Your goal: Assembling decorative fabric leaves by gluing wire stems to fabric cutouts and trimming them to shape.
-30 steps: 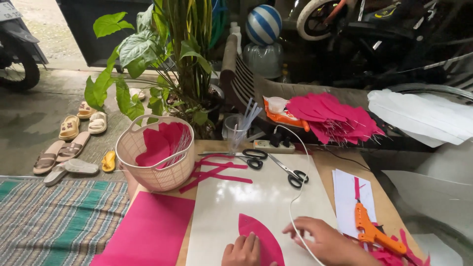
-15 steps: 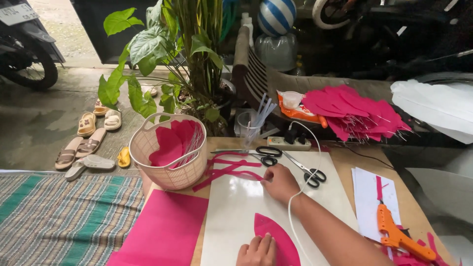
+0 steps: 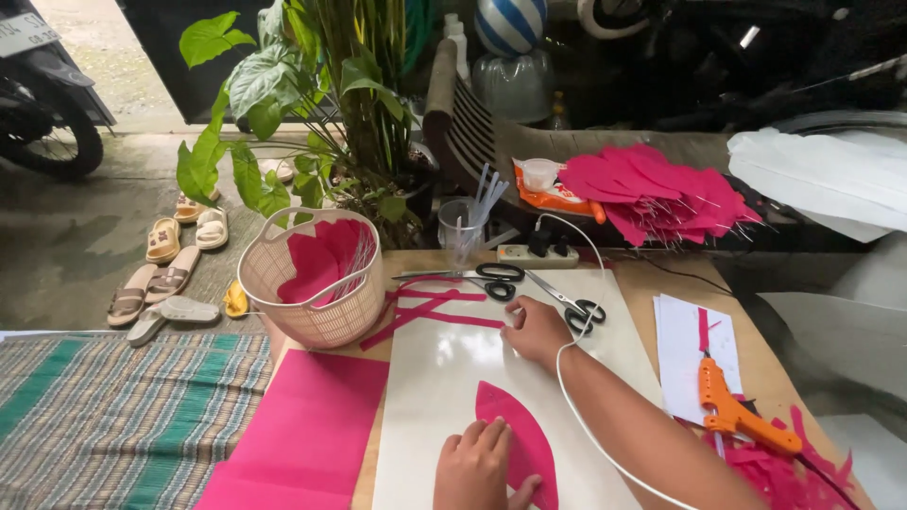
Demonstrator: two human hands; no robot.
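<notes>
My left hand (image 3: 477, 467) lies flat on a curved pink paper piece (image 3: 518, 436) near the front edge of a white board (image 3: 444, 368). My right hand (image 3: 535, 328) reaches forward across the board, fingers curled, touching pink paper strips (image 3: 430, 312) beside two black-handled scissors (image 3: 501, 280) (image 3: 578, 310). Whether its fingers pinch a strip is hidden. A white cable (image 3: 572, 397) runs along my right forearm.
A beige basket (image 3: 316, 283) with pink paper stands at the left. An orange glue gun (image 3: 732, 413) lies on white sheets at the right, above pink scraps. A power strip (image 3: 539, 253), a plastic cup with straws (image 3: 461, 229), a pile of pink cones (image 3: 661, 194) and a potted plant (image 3: 312, 113) stand behind.
My right hand left the board's front edge by the pink piece and moved forward to the strips beside the scissors. My left hand stayed on the pink piece.
</notes>
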